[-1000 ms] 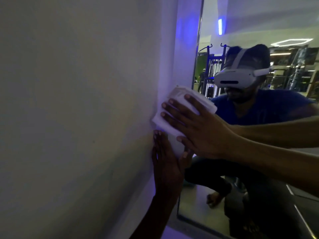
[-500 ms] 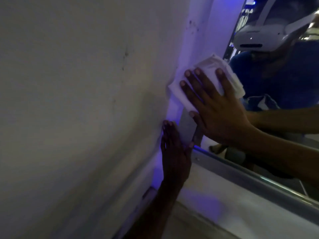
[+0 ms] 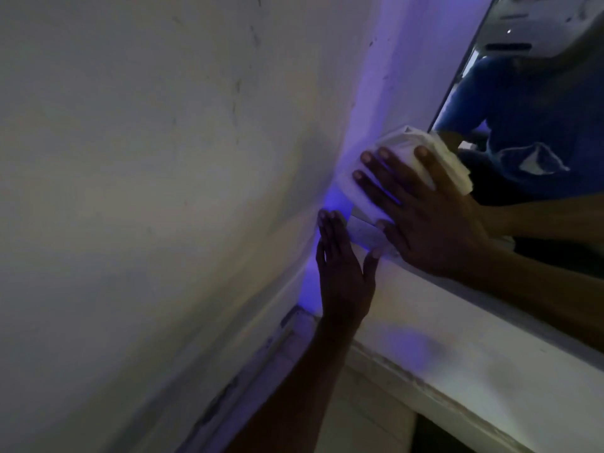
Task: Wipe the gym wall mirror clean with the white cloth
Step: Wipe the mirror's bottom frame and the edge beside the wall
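— What fills most of the frame?

— The pale wall (image 3: 147, 191). It takes the whole left and centre, with a few dark scuffs toward the top. A strip of violet light runs down the corner where it meets the mirror side.

— And the mirror?

— The gym wall mirror (image 3: 539, 109) sits in the upper right of the frame. In it I see a blue shirt and the underside of a white headset. Below it a whitish ledge (image 3: 474, 348) slants from the centre down to the lower right, its front edge chipped.

— Where are your hands?

— My right hand (image 3: 428, 220) is right of centre, forearm coming in from the right edge. The fingers are spread and straight, pressing flat; the grip is released, nothing curled. My left hand (image 3: 343, 273) is just below and left of it, arm rising from the bottom centre. It lies flat against the corner, fingers straight and together, thumb out toward the ledge, holding nothing.

— And the cloth?

— The white cloth (image 3: 402, 143) is bunched under my right fingers, at the mirror's lower left corner, lying partly on the glass and partly on the violet-lit wall strip beside it.
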A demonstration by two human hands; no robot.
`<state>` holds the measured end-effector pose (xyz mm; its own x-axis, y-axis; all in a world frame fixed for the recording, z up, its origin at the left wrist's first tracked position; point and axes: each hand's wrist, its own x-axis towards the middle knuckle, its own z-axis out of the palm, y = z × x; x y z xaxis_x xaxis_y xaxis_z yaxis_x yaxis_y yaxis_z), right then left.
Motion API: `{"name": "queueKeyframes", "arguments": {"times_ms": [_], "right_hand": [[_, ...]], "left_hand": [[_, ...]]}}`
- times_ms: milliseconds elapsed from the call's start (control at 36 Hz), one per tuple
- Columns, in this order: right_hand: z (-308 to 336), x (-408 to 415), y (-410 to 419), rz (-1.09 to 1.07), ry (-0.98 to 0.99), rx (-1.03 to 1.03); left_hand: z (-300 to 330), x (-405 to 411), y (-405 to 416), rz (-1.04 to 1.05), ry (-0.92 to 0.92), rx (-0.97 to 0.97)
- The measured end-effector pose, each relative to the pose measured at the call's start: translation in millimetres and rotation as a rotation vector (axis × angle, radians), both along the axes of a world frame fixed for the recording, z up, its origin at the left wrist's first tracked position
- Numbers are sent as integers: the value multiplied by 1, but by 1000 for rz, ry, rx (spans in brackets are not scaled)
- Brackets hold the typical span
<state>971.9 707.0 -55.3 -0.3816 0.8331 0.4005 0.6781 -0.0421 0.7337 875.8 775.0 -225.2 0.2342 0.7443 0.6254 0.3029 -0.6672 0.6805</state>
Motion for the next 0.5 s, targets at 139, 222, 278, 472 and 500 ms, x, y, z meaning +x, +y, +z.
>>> {"name": "queueKeyframes", "arguments": {"times_ms": [139,222,278,472,500], "right_hand": [[0,-5,5,-43,22,54],[0,-2,6,-17,-7,62],[11,-2,7,-9,0,79],[140,-9,18,-72,82,190],[166,-11,19,-71,87,203]], "left_hand": [[9,-4,1,-37,-8,-3],[17,-11,3,-66,23,33],[28,-15,5,-83,34,42],[141,-42,9,-59,88,138],[167,-46,10,-54,80,152]]}}
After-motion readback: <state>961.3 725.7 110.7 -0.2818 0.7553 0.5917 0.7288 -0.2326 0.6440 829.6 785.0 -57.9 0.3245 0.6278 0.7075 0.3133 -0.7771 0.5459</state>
